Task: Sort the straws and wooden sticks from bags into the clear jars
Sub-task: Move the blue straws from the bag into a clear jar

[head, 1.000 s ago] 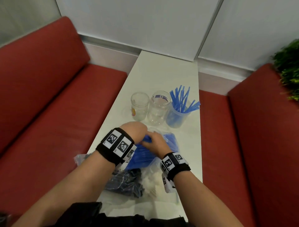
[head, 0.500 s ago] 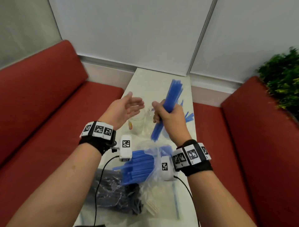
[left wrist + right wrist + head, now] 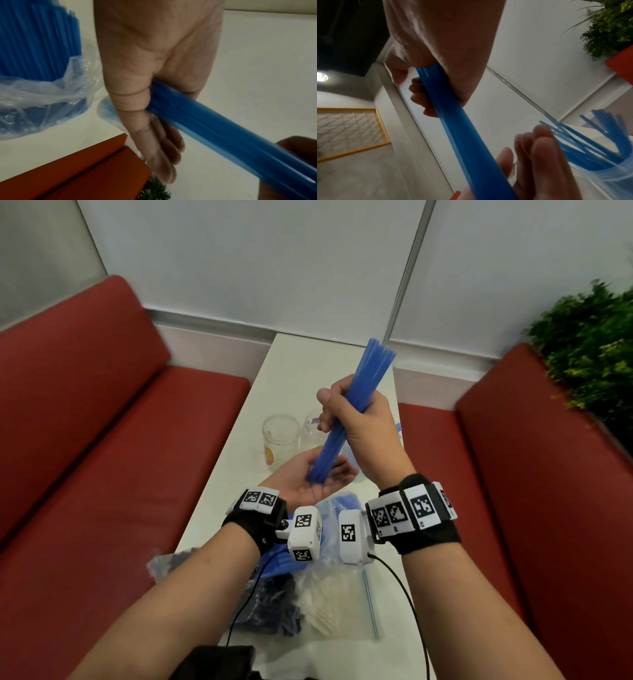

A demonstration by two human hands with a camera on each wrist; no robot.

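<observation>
Your right hand (image 3: 363, 419) is wrapped in a fist around a bundle of blue straws (image 3: 356, 402), holding it upright and slightly tilted above the white table (image 3: 308, 361). The bundle's lower ends rest against the palm of your left hand (image 3: 315, 477), which lies flat and palm-up with its fingers (image 3: 164, 148) straight and relaxed, curled round nothing. Beyond your hands, two clear jars stand side by side on the table: the left jar (image 3: 279, 440) with a coloured label low on its side, and the middle jar (image 3: 313, 429) partly hidden behind your right hand. The right wrist view shows a third container (image 3: 607, 175) with loose blue straws fanning out of it, near your left fingertips. Closer to you, beneath your wrists, a clear bag of blue straws (image 3: 339, 508) lies open on the table, with a bag of dark straws (image 3: 274, 601) and a bag of pale wooden sticks (image 3: 329, 607) beside each other nearer the table's edge.
</observation>
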